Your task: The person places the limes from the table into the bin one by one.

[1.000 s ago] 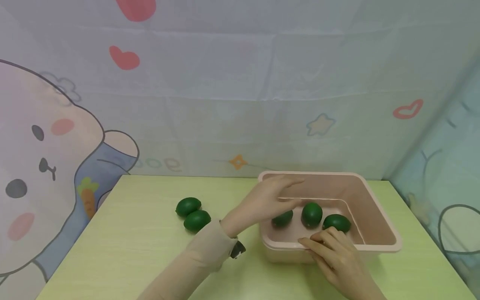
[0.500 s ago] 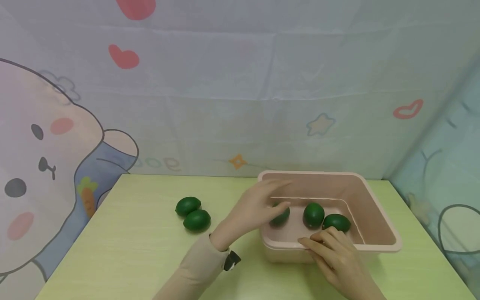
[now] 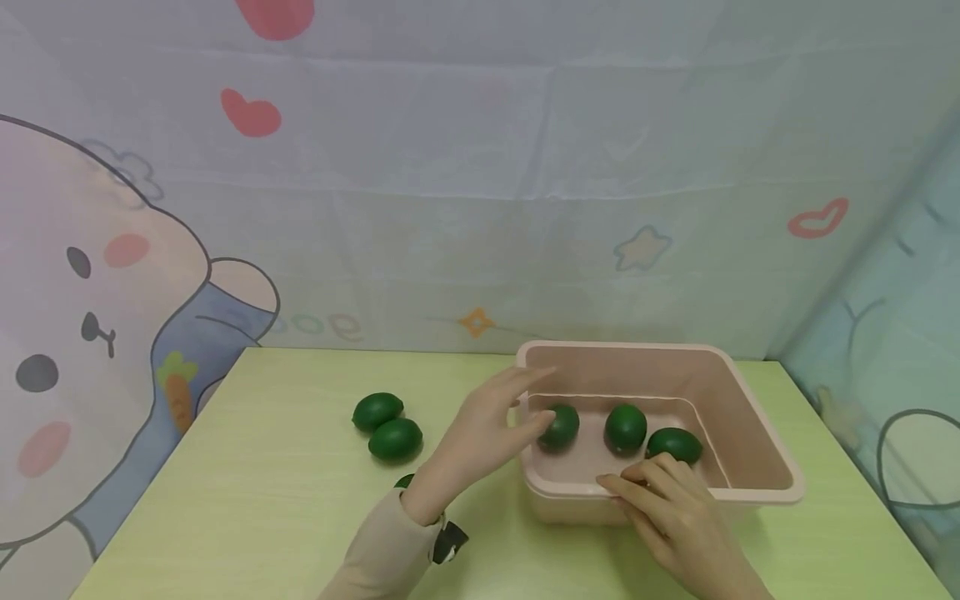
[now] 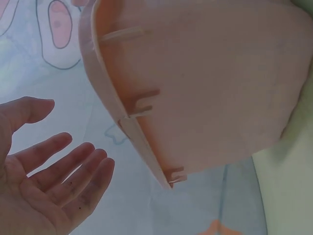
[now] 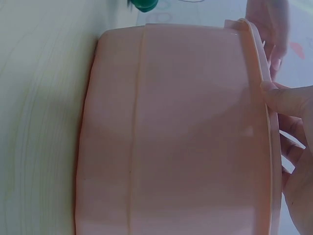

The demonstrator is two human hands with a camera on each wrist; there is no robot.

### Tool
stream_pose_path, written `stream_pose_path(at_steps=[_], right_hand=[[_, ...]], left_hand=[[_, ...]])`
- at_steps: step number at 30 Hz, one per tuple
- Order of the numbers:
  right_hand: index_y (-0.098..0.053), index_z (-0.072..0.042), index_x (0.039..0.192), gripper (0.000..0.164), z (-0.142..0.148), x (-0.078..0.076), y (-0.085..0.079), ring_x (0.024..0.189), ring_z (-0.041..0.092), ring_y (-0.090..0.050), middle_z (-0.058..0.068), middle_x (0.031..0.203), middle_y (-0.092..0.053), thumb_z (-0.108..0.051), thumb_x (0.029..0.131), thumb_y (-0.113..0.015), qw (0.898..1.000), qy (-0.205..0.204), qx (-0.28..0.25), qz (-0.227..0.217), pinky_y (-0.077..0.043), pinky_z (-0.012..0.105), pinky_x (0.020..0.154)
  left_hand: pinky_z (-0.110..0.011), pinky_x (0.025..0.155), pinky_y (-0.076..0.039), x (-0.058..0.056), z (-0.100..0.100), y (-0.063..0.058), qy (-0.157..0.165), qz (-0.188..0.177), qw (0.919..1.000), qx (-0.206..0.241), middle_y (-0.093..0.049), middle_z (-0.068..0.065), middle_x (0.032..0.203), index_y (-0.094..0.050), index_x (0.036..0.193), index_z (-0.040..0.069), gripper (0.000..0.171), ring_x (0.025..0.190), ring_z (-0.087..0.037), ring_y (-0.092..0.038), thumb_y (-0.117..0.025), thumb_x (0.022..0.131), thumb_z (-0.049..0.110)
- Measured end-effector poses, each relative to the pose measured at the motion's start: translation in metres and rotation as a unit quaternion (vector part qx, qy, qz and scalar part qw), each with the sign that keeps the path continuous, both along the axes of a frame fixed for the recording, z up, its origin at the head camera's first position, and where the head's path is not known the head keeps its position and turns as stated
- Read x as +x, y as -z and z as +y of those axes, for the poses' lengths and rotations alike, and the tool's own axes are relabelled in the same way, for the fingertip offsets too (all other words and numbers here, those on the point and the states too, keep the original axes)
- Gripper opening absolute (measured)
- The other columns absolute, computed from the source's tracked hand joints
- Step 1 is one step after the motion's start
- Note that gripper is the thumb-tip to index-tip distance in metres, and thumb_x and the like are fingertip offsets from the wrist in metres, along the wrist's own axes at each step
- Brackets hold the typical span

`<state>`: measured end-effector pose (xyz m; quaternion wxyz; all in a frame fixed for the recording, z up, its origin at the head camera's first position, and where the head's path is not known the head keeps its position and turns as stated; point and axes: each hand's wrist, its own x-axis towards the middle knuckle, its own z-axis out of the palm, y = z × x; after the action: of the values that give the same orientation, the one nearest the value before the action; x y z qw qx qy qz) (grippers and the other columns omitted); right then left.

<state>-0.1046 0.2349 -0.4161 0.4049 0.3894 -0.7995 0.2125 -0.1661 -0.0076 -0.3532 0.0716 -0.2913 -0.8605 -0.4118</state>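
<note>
A pink plastic basin (image 3: 757, 433) stands on the right half of the table, with three green limes inside: one at left (image 3: 564, 429), a middle lime (image 3: 625, 428) and a right lime (image 3: 675, 446). My left hand (image 3: 476, 433) hovers at the basin's left rim, fingers spread and holding nothing; the left wrist view shows its palm apart from the basin wall (image 4: 215, 98). My right hand (image 3: 678, 521) grips the front rim. In the right wrist view its thumb (image 5: 286, 99) presses the rim's outside, with the other fingers over the inner side.
Two more limes touch each other on the table left of the basin, a rear lime (image 3: 377, 412) and a front lime (image 3: 395, 440). Another lime (image 3: 405, 481) is mostly hidden behind my left wrist. A patterned cloth (image 3: 420, 167) hangs behind the light green table (image 3: 247, 500).
My left hand has drawn back leftward from over the basin, uncovering the left lime inside. A lime by my left wrist has come partly into view. My right hand stays on the rim.
</note>
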Motion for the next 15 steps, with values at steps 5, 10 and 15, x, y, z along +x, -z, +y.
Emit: stream_pose_path(at_steps=[5, 10, 15], right_hand=[[-0.075, -0.011, 0.104, 0.037, 0.001, 0.0, 0.001, 0.082, 0.011, -0.048, -0.005, 0.088, -0.062, -0.032, 0.102, -0.044, 1.0, 0.003, 0.001, -0.006, -0.036, 0.021, 0.077], [-0.075, -0.011, 0.104, 0.036, 0.001, 0.0, 0.002, 0.082, 0.011, -0.048, -0.006, 0.088, -0.062, -0.031, 0.102, -0.045, 1.0, -0.001, 0.0, -0.006, -0.036, 0.02, 0.077], [-0.075, -0.01, 0.103, 0.036, 0.001, 0.0, 0.002, 0.083, 0.011, -0.048, -0.005, 0.088, -0.062, -0.03, 0.102, -0.045, 1.0, -0.003, 0.0, -0.006, -0.036, 0.021, 0.078]], left_hand=[[-0.033, 0.094, -0.052, 0.005, -0.005, 0.012, -0.01, 0.009, 0.9998, 0.013, -0.057, 0.002, 0.137, -0.053, 0.138, 0.022, 0.046, 0.126, -0.012, -0.052, -0.062, 0.093, 0.026], [-0.033, 0.092, -0.052, 0.012, -0.01, 0.021, -0.048, 0.013, 0.9986, 0.016, -0.057, 0.005, 0.136, -0.054, 0.136, 0.029, 0.044, 0.126, -0.011, -0.053, -0.062, 0.093, 0.029], [-0.031, 0.089, -0.053, 0.017, -0.018, 0.027, -0.093, 0.023, 0.9952, 0.018, -0.059, 0.005, 0.134, -0.058, 0.133, 0.023, 0.043, 0.12, -0.012, -0.057, -0.065, 0.091, 0.023]])
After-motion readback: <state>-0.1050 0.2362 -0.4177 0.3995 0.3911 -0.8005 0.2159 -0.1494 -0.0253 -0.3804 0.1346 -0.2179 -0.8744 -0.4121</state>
